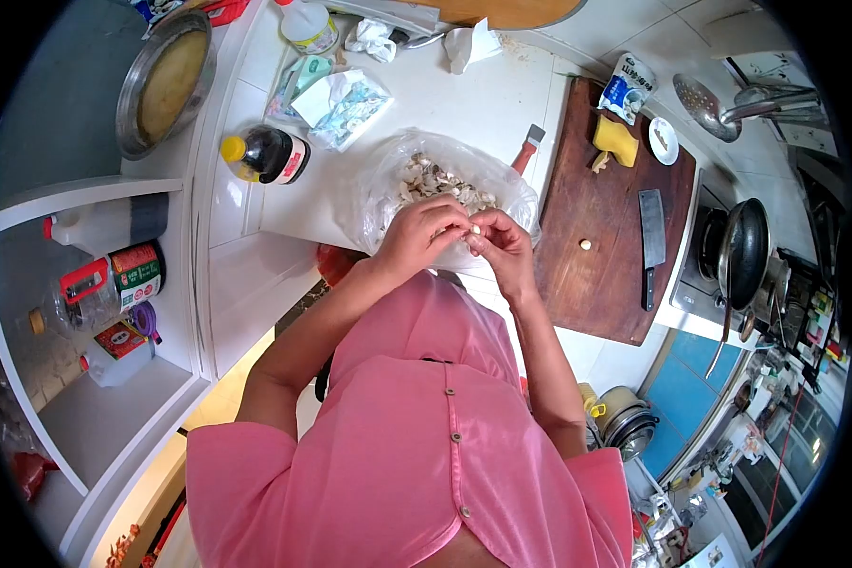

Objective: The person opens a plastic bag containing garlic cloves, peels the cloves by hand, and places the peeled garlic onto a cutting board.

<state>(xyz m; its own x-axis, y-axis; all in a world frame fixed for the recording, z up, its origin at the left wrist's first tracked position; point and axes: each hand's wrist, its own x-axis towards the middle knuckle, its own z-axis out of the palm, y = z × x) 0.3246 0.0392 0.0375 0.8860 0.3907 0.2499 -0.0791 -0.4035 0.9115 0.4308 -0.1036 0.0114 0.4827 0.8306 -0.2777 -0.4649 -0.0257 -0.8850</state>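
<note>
My left hand (418, 233) and my right hand (505, 252) meet over the near edge of a clear plastic bag (367, 194). Pinched between the fingertips of both is a small white garlic clove (475, 229), partly covered by the fingers. Pale and brownish garlic skins (424, 177) fill the open bag. To the right, a single peeled clove (585, 244) lies on the wooden cutting board (577, 293). A cleaver (652, 232) with a black handle rests along the board's right side.
A red-handled tool (526, 151) lies between bag and board. Behind are a yellow sponge (616, 140), a small white dish (664, 141) and a seasoning packet (627, 88). A dark sauce bottle (267, 155) lies left; a black wok (746, 251) is at the right.
</note>
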